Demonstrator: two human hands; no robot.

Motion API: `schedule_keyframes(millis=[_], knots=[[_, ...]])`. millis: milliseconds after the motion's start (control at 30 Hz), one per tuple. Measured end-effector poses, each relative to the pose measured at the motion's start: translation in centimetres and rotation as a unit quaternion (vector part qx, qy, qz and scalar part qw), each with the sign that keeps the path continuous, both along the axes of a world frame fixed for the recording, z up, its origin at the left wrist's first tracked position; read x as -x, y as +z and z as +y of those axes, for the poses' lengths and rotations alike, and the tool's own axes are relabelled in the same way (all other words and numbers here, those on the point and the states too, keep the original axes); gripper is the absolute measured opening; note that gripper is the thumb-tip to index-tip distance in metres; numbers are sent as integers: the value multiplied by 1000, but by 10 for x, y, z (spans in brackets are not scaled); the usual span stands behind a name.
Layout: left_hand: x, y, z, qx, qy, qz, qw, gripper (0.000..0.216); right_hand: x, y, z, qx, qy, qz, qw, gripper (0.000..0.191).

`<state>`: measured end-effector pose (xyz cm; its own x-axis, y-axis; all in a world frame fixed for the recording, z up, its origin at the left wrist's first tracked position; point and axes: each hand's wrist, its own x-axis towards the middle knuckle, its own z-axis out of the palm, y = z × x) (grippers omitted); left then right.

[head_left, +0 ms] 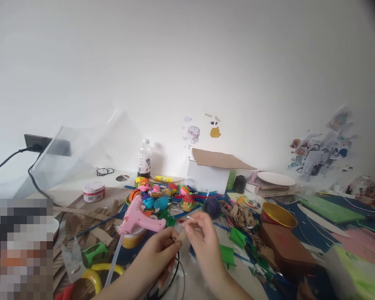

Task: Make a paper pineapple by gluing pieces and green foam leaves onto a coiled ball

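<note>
My left hand (166, 253) is closed, with its thumb and fingertips pinched around the upper end of a thin black curved band (176, 271). Close beside it, my right hand (203, 239) pinches a small white strip (190, 217) between thumb and fingers. The fingertips of both hands almost meet, and what lies between them is partly hidden. Just left of the hands, a pink glue gun (142, 221) with a clear glue stick (114, 262) rests on a roll of yellow tape (134, 239).
Behind the hands lie colourful corrugated-paper pieces (156, 196) and a dark ball (211, 207). A bottle (144, 160) and a white box (206, 177) stand by the wall. Cardboard scraps (84, 221) cover the left; a yellow bowl (278, 214) and brown box (286, 246) sit right. Scissors (90, 281) lie front left.
</note>
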<state>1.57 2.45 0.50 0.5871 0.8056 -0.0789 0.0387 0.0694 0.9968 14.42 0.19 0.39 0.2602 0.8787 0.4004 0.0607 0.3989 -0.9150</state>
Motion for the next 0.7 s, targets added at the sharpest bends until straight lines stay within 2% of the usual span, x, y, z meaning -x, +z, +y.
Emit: schedule_keyframes(millis=[100, 233, 300, 433, 700], knots=[[2, 0, 0, -41, 7, 66, 997, 36, -7, 3, 0, -7, 41, -47, 998, 9], [6, 3, 1, -205, 29, 108, 972, 31, -16, 9, 0, -17, 107, -97, 989, 10], [8, 5, 2, -258, 13, 125, 958, 32, -19, 12, -1, -15, 133, -116, 984, 13], [9, 5, 2, -259, -22, 140, 955, 34, -23, 15, -2, -14, 160, -165, 973, 14], [9, 1, 1, -266, -12, 180, 947, 39, -20, 11, 2, 31, 133, -160, 978, 16]])
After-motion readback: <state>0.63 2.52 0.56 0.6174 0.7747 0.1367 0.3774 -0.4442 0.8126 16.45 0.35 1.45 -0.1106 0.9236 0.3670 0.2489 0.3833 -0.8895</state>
